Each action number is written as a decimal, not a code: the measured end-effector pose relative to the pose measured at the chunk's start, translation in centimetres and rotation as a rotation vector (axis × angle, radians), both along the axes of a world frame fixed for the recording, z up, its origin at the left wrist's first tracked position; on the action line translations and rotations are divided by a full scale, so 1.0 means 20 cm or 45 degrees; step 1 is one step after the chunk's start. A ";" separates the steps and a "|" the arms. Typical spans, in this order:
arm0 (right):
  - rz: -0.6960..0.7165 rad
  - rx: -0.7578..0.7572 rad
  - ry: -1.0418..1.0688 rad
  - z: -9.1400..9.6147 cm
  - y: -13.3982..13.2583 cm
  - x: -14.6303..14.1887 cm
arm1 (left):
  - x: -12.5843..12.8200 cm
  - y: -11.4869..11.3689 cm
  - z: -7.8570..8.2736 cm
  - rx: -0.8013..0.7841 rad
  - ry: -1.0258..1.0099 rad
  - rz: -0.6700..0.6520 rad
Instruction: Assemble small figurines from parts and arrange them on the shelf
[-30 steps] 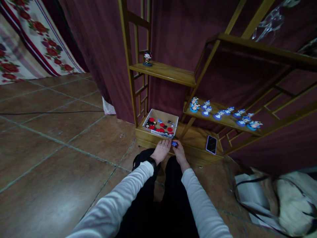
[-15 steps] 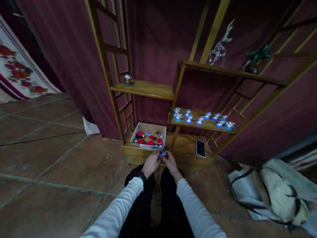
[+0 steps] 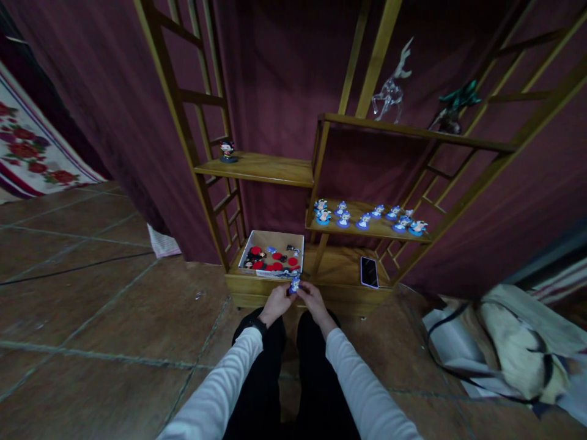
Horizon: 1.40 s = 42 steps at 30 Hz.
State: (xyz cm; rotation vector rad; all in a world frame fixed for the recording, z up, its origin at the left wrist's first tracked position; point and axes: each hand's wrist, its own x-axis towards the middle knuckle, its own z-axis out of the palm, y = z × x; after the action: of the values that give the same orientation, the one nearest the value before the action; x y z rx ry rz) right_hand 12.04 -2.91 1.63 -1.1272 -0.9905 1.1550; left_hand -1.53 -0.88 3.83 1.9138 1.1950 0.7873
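Observation:
A small blue-and-white figurine [image 3: 295,285] stands upright between my two hands, just in front of the box. My left hand [image 3: 277,302] grips it from the left, and the fingertips of my right hand [image 3: 313,299] close on its right side. Beyond them, a shallow cardboard box [image 3: 245,253] on the low shelf holds several loose figurines and red round pieces. On the middle right shelf [image 3: 380,230] stand several blue-and-white figurines [image 3: 364,220] like the one in my hands.
A phone [image 3: 369,272] lies on the bottom shelf at right. One dark figurine [image 3: 227,151] stands on the left shelf [image 3: 261,168]. Above right are a clear glass deer [image 3: 389,95] and a green ornament [image 3: 454,107]. Bags [image 3: 518,348] lie on the floor at right.
The figurine has been turned from lying tilted to upright in my hands. Both hands still hold it in front of the box. The view has shifted slightly.

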 end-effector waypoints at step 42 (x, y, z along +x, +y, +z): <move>0.028 -0.011 0.077 0.03 -0.02 0.03 | 0.00 0.04 -0.03 -0.716 -0.872 0.059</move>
State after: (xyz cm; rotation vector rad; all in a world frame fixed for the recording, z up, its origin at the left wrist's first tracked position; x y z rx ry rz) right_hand 12.59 -3.40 2.20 -1.0841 -0.9541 1.2051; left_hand -1.50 -0.02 3.17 1.0338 0.8944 0.9092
